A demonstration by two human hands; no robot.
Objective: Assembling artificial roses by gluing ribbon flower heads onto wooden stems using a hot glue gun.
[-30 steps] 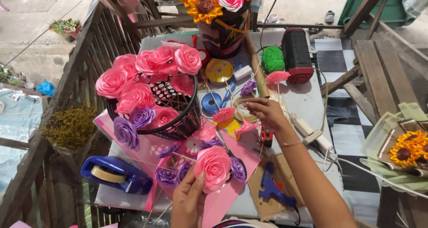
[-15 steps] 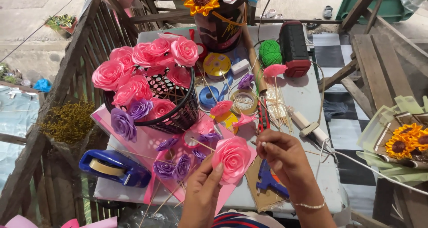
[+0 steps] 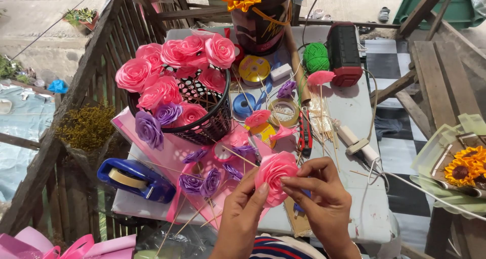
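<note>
Head view: both hands now meet on the pink ribbon rose (image 3: pixel 275 177). A second ago the right hand (image 3: pixel 320 198) was stretched out over the table toward the sticks and spools; it has since come back and closed in, so the work has passed from fetching to shaping the flower. The left hand (image 3: pixel 244 208) pinches the rose from below and beside, thumb pressed against its petals. The right hand's fingers curl over the rose's right edge, pinching the outer ribbon.

Just left of the left hand lie small purple ribbon roses (image 3: pixel 202 183) on pink paper, and farther left a blue tape dispenser (image 3: pixel 135 178). Beyond both hands stands a black mesh basket (image 3: pixel 210 125) filled with pink and purple roses, with wooden skewers (image 3: pixel 324 122) above the right hand.
</note>
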